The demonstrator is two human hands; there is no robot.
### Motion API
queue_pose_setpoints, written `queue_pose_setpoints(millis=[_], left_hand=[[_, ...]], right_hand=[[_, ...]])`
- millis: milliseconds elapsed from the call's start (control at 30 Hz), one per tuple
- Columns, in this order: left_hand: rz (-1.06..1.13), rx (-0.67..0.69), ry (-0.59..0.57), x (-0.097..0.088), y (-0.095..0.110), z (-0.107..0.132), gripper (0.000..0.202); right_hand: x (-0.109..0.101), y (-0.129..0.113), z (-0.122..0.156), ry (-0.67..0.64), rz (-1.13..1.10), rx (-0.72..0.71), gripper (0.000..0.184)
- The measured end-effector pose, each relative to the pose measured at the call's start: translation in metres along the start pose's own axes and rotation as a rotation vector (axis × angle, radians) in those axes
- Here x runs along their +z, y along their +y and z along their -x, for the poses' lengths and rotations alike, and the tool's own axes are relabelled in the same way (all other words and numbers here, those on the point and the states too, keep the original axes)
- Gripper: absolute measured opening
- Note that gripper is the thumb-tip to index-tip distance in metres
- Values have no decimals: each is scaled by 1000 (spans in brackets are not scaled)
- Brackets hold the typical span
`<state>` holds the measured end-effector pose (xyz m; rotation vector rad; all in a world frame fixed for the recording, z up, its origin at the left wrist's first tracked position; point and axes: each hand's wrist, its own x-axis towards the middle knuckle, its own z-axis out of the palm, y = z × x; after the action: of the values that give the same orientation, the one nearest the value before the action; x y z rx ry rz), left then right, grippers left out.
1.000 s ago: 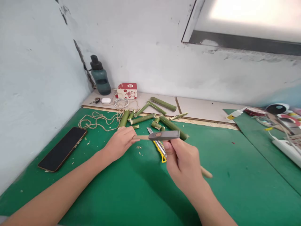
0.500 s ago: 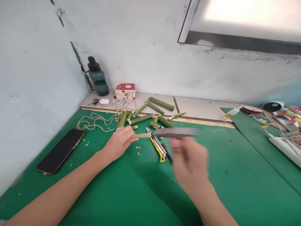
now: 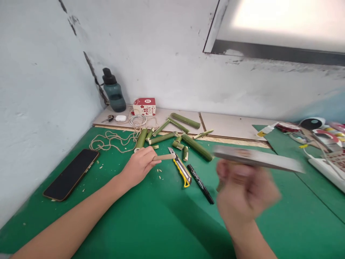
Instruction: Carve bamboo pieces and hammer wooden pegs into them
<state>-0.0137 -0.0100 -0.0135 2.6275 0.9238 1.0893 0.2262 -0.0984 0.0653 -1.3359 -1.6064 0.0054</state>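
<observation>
My left hand (image 3: 140,165) is closed around a thin, pale wooden stick (image 3: 164,157), whose free end points right over the yellow utility knife (image 3: 181,169). Higher and to the right, my right hand (image 3: 246,190) grips a flat grey blade-like tool (image 3: 258,158). Motion blurs that tool, so its exact kind does not show. It is held apart from the stick, above the green table. Between my hands lies a black marker (image 3: 201,184) beside the utility knife. Cut green bamboo pieces (image 3: 196,146) are scattered just beyond.
At left lies a phone (image 3: 71,175), with tangled twine (image 3: 113,140) behind it. A dark water bottle (image 3: 114,91) and a red-and-white box (image 3: 144,107) stand by the wall. At the right edge are a white power strip (image 3: 327,172) and a small glue bottle (image 3: 266,130).
My right hand has swung right with the grey tool, away from the stick, uncovering the marker and a bamboo piece. My left hand keeps hold of the stick, almost in place.
</observation>
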Motion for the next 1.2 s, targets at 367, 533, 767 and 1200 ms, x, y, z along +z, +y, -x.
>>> queue_pose_setpoints(millis=[367, 533, 767, 1200], left_hand=[[3, -20, -6, 0, -2, 1, 34], [-11, 0, 14, 1, -1, 0, 35], [-17, -10, 13, 2, -5, 0, 33], [-11, 8, -3, 0, -4, 2, 33]], right_hand=[[0, 0, -6, -202, -120, 57, 27], [-1, 1, -8, 166, -249, 78, 28], [0, -5, -5, 170, -210, 67, 27], [0, -2, -8, -218, -110, 51, 25]])
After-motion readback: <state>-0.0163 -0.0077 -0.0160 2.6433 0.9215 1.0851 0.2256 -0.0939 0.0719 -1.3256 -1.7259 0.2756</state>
